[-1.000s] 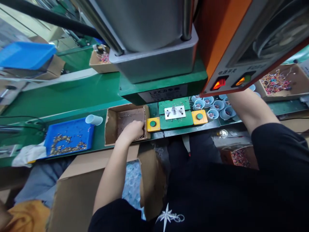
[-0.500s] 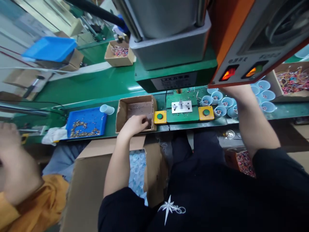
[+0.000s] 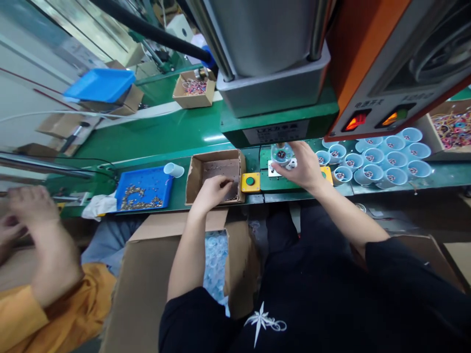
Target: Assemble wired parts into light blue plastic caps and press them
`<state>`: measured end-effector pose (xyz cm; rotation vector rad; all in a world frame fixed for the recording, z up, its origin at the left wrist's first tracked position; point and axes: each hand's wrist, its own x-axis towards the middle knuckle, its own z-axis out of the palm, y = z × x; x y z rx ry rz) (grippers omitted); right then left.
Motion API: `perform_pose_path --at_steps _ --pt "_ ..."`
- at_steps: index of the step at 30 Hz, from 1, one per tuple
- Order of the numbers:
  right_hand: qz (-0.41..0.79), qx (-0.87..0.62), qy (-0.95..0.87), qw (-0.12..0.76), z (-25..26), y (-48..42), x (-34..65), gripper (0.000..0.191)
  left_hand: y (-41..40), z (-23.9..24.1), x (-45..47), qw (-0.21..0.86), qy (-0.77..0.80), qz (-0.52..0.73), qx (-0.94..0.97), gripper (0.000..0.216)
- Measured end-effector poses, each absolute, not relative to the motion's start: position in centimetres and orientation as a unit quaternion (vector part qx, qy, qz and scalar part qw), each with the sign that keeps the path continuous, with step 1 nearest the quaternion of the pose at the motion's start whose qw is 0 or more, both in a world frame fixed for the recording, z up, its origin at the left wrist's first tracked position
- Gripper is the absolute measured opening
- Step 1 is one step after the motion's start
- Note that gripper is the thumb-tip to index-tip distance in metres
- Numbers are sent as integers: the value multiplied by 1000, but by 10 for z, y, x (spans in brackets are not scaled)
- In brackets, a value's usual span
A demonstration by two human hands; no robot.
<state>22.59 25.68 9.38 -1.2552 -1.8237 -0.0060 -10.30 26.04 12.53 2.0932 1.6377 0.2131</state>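
Note:
My left hand [image 3: 212, 190] reaches into a small open cardboard box [image 3: 195, 172] holding small dark parts; its fingers are curled in a pinch, and what they hold is hidden. My right hand [image 3: 303, 166] grips a pale blue plastic cup [image 3: 281, 154] with a coil inside, over the white fixture plate [image 3: 272, 170] under the press head [image 3: 274, 83]. A yellow box with a green button [image 3: 250, 181] sits between my hands. The second yellow button box lies under my right wrist.
Several pale blue cups [image 3: 382, 159] with coils stand to the right. At left are a blue tray [image 3: 147, 182] of small brass parts, a cup [image 3: 173, 169] on its side and a large carton [image 3: 147, 274] by my knees. A co-worker's hands [image 3: 25, 215] are at far left.
My right hand came from the cups on the right to the fixture under the press, now carrying one cup. My left hand stayed in the cardboard box. The view shifted right.

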Motion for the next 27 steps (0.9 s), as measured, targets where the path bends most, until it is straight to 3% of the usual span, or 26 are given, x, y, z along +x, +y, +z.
perform_pose_path --at_steps 7,11,14,15,18,20,24,27 --pt "12 -536 -719 443 82 250 216 64 228 109 -64 178 510 197 818 29" --pt "42 -577 -715 392 80 237 218 63 221 91 -48 71 469 211 855 26" --pt "-5 -572 -725 383 75 212 243 63 221 83 -50 -13 450 227 864 25" --pt "-33 -570 -720 395 71 203 255 58 221 82 -50 -32 447 232 864 25" --pt "-122 -578 -678 437 54 181 289 18 224 82 -47 -65 447 230 862 25" --pt "-157 -557 -686 441 44 174 301 8 227 84 -40 -80 459 211 859 27" --pt "-181 -536 -684 461 34 166 300 5 239 96 -23 -61 484 218 845 29" --pt "-176 -538 -676 473 28 162 296 6 252 113 -10 63 468 296 830 23"
